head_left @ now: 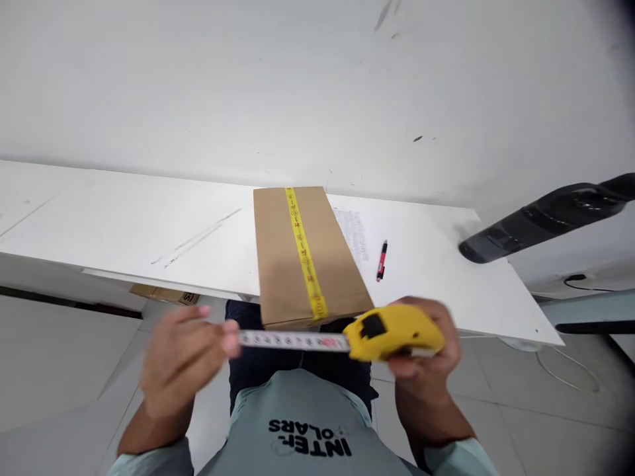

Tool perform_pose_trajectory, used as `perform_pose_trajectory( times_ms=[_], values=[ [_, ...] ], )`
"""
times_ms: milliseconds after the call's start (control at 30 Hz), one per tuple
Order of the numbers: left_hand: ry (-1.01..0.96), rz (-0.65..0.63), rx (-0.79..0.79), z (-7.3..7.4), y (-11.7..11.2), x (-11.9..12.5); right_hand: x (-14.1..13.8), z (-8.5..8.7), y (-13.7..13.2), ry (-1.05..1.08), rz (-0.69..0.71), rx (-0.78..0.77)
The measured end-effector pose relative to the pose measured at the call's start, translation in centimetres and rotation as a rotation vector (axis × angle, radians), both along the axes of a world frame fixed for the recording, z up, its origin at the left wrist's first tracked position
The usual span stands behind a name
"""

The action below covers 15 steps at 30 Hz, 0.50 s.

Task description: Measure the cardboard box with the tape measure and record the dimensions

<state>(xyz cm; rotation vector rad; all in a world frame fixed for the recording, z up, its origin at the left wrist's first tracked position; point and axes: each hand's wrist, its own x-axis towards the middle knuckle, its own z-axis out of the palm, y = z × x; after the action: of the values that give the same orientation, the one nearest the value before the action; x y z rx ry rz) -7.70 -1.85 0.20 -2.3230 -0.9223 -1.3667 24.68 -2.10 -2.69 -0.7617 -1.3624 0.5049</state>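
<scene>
My right hand (426, 370) grips a yellow tape measure case (394, 332) in front of my chest. My left hand (183, 357) pinches the end of its white blade (292, 340), which is drawn out a short way to the left. Both hands hover just before the near edge of a white table (124, 231). A long brown cardboard box (302, 254) sealed with a strip of yellow tape lies on the table right behind the blade, its near end at the table's edge.
A red and black pen (381, 260) lies on the table right of the box, next to a printed paper sheet (353, 235). A black elongated object (540, 218) juts in from the right. A white wall stands behind; tiled floor and cables lie below.
</scene>
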Motion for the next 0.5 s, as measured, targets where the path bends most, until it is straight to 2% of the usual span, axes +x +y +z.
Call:
perform_pose_trajectory(
  times_ms=[67, 100, 200, 300, 400, 500],
  values=[
    [-0.115, 0.047, 0.191, -0.9, 2.8, -2.3, 2.6, -1.3, 1.4, 0.029, -0.196, 0.006],
    [-0.166, 0.080, 0.227, -1.5, 4.1, -3.2, 3.9, -1.9, 2.2, 0.017, -0.247, -0.018],
    [-0.206, 0.131, 0.160, -3.2, 6.0, -4.5, 6.9, -3.3, 4.5, -0.038, -0.255, -0.148],
    [-0.144, 0.089, 0.073, -3.9, 5.6, -3.1, 7.8, -4.3, 6.1, -0.019, -0.199, -0.240],
    [-0.104, 0.005, 0.062, -3.8, 4.7, -0.2, 7.4, -4.8, 6.8, 0.039, -0.151, -0.293],
    [-0.028, -0.099, -0.014, -3.6, 4.2, 2.7, 6.6, -4.6, 6.8, 0.021, -0.100, -0.339]
  ],
)
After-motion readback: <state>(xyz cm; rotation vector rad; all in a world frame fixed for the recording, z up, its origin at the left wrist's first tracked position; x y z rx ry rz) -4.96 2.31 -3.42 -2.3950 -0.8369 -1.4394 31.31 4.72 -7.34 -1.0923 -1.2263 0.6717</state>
